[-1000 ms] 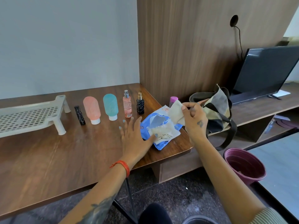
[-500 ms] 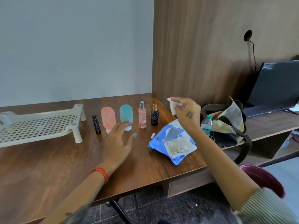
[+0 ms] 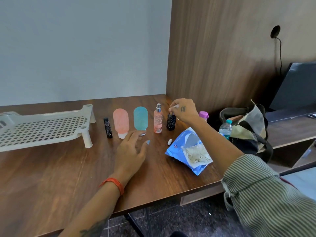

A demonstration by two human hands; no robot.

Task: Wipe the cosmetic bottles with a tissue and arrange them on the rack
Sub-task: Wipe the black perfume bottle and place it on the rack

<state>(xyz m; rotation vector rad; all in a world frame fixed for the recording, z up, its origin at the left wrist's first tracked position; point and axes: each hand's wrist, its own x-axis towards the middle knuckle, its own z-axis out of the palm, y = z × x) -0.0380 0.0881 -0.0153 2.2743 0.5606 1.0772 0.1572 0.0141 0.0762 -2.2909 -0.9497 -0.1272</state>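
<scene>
Right hand point(image 3: 183, 111): fingers curled shut around a small wad of white tissue point(image 3: 174, 106), of which only a scrap shows at the fingertips. The hand sits directly over the black bottle point(image 3: 171, 121) at the right end of the row, fingertips at its cap; whether they actually touch the cap cannot be told.

Left hand point(image 3: 131, 149): open, fingers spread and loose, holding nothing. It hovers low over the bench point(image 3: 51, 171), fingertips just in front of the base of the teal bottle point(image 3: 140, 119); contact is not clear.

Bottles: five stand upright in a row across the bench, long axes vertical. Left to right: a slim black tube point(image 3: 107, 127), a pink bottle point(image 3: 121, 122), the teal bottle, a clear pink spray bottle point(image 3: 158, 120), then the black bottle. The right hand is nearer the black one, the left nearer the teal.

Rack point(image 3: 42, 130): white, perforated, standing on its legs at the far left, well apart from the right hand, with no bottle on it.

Judgement: wiping has not visibly begun; the black bottle looks the first candidate, and would then have to travel leftward past the whole row.

An open blue tissue packet point(image 3: 186, 149) lies near the bench's right edge.
</scene>
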